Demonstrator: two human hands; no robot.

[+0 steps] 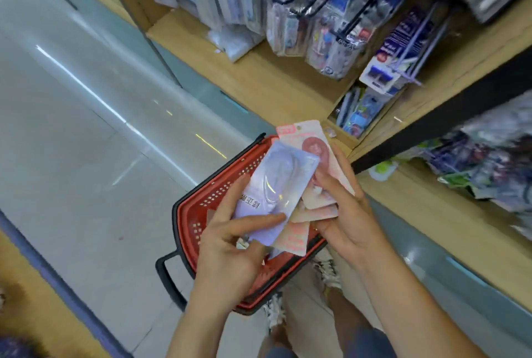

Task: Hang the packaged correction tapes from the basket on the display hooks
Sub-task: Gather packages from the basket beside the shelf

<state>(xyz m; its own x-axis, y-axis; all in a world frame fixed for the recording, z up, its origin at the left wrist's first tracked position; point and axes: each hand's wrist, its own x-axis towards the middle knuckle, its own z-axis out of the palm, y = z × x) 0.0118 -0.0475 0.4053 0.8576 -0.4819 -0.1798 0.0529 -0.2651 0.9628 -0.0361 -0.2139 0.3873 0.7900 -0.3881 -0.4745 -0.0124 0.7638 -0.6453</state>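
Pinching a lavender tape pack [276,193] in left hand [230,245], clutching pink packs [313,147] in curled right hand [345,213], over red basket [187,213].

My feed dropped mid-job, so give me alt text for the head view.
The left hand grips a lavender correction-tape pack and the right hand several pink packs, above a red basket on the floor. Display hooks full of hanging goods line the wooden shelving at upper right.

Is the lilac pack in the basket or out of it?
Out: the left hand holds the lilac pack above the red basket.
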